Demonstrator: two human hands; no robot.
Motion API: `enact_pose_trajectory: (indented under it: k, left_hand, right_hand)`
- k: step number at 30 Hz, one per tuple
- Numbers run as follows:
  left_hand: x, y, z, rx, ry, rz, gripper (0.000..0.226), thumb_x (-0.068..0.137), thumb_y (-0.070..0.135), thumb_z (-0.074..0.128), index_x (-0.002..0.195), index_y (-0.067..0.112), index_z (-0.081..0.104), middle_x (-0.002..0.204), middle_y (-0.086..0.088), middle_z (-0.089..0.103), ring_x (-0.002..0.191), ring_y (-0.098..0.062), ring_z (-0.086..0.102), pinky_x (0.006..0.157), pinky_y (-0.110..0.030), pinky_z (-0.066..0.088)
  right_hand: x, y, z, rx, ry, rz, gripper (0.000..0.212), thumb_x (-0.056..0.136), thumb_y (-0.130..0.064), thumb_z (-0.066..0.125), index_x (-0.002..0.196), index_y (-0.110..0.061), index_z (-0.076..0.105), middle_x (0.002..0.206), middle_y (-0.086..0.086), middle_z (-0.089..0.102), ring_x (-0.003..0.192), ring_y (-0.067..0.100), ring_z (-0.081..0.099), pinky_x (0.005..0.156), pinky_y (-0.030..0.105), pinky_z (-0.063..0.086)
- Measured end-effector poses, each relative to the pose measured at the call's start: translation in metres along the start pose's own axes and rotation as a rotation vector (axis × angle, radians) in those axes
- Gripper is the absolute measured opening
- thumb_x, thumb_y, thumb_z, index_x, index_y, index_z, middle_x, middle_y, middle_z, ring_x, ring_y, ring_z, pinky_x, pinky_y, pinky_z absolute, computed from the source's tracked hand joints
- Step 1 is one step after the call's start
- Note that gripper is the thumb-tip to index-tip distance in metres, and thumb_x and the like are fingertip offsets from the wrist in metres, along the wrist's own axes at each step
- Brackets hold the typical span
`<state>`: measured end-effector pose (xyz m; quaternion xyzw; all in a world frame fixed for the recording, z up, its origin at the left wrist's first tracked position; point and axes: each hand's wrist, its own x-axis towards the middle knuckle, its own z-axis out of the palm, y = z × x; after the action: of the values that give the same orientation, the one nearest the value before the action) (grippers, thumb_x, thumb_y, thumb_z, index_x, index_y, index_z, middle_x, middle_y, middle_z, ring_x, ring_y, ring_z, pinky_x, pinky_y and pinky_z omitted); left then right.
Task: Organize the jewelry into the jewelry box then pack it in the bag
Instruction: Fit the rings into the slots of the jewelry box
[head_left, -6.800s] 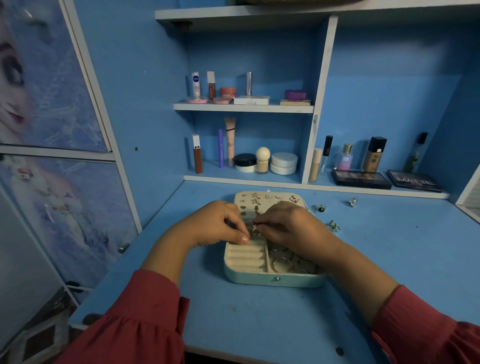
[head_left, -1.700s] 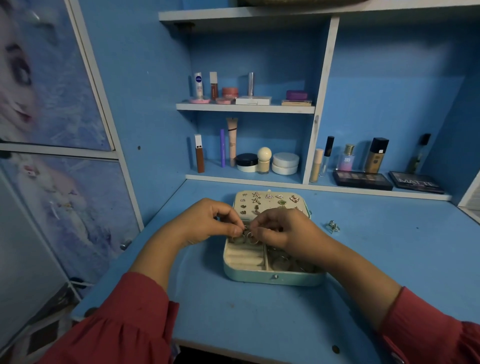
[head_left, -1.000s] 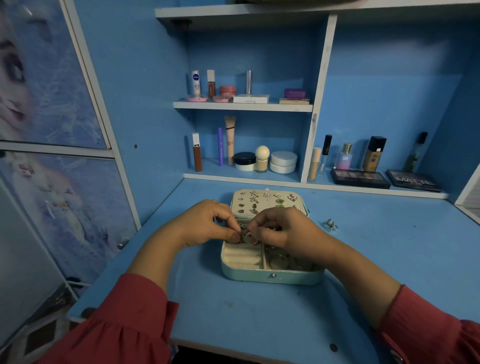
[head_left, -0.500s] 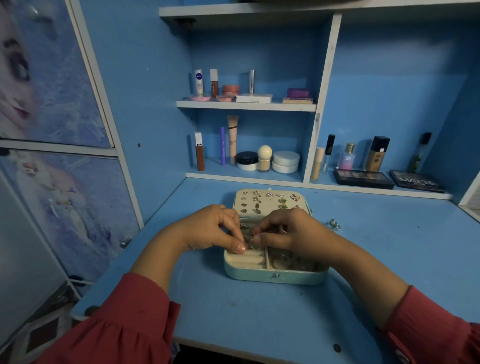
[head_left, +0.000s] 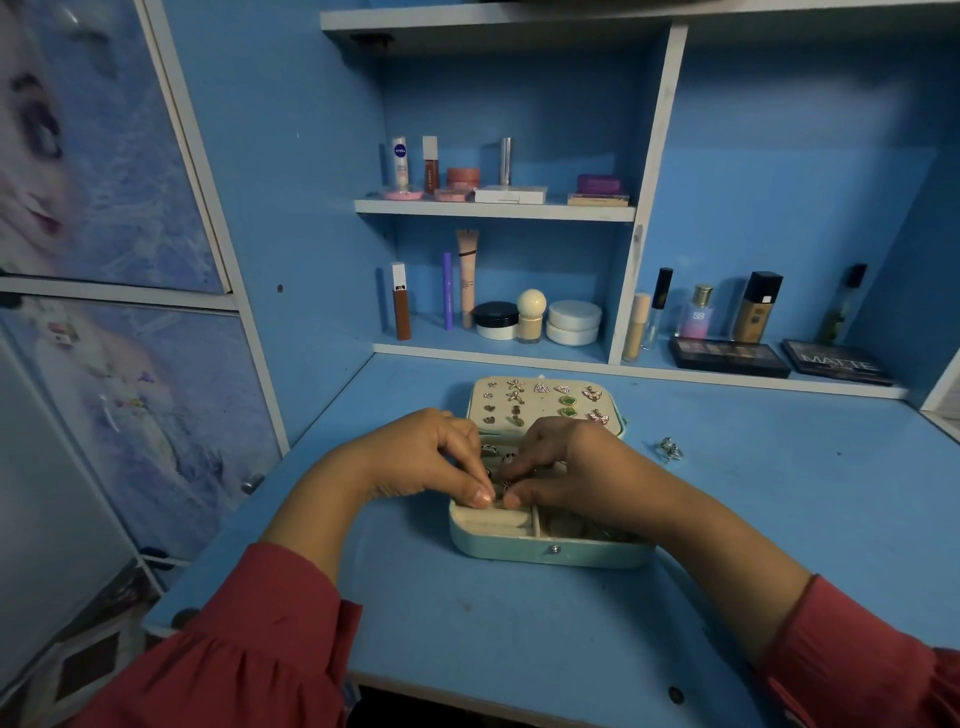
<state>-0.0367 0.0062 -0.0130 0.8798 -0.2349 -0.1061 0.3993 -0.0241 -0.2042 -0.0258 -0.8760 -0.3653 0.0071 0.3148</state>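
Observation:
A mint-green jewelry box (head_left: 550, 552) lies open on the blue desk (head_left: 519, 623). Its raised lid (head_left: 545, 402) carries several stud earrings. My left hand (head_left: 415, 457) and my right hand (head_left: 576, 467) meet over the ring rolls in the box's left half. Their fingertips pinch a small ring (head_left: 500, 488) down into the slots. More rings sit in the rolls behind my fingers. The right compartment is mostly hidden under my right hand. One silver ring (head_left: 671, 449) lies loose on the desk to the right of the box. No bag is in view.
Shelves at the back hold cosmetics: tubes, jars (head_left: 574, 322), bottles (head_left: 756, 306) and two eyeshadow palettes (head_left: 727, 356). A cabinet with picture doors (head_left: 130, 364) stands at the left. Red sleeves cover both forearms.
Two of the loose pieces on the desk right of the box have gone since the oldest frame; one remains. My hands have moved from the back ring rolls toward the front ones.

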Motion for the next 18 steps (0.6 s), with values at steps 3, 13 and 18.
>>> enact_pose_trajectory:
  k: [3,13,18]
  left_hand:
    - [0.001,0.000,0.000,-0.003,0.003,-0.005,0.026,0.070,0.012,0.082,0.069,0.037,0.076,0.067,0.015,0.051,0.077,-0.001,0.048,0.076,-0.014,0.040]
    - [0.001,-0.002,0.001,-0.020,0.007,-0.006,0.023,0.070,0.014,0.082,0.071,0.037,0.076,0.068,0.017,0.055,0.078,-0.001,0.051,0.078,-0.013,0.043]
    - [0.001,-0.001,0.001,-0.026,0.006,-0.005,0.023,0.070,0.013,0.082,0.072,0.035,0.076,0.067,0.017,0.055,0.077,0.002,0.051,0.077,-0.010,0.041]
  right_hand:
    - [0.001,-0.002,0.004,-0.057,0.000,-0.008,0.020,0.077,-0.037,0.076,0.097,-0.033,0.076,0.089,-0.015,0.057,0.088,-0.001,0.051,0.083,0.037,0.049]
    - [-0.002,0.000,-0.007,0.030,0.092,-0.004,0.006,0.081,-0.020,0.074,0.087,-0.019,0.078,0.082,-0.011,0.065,0.083,0.000,0.057,0.075,0.015,0.046]
    - [-0.001,0.000,-0.003,0.015,0.089,-0.044,0.005,0.080,-0.021,0.075,0.083,-0.017,0.077,0.083,-0.003,0.065,0.082,0.004,0.056,0.075,0.020,0.047]
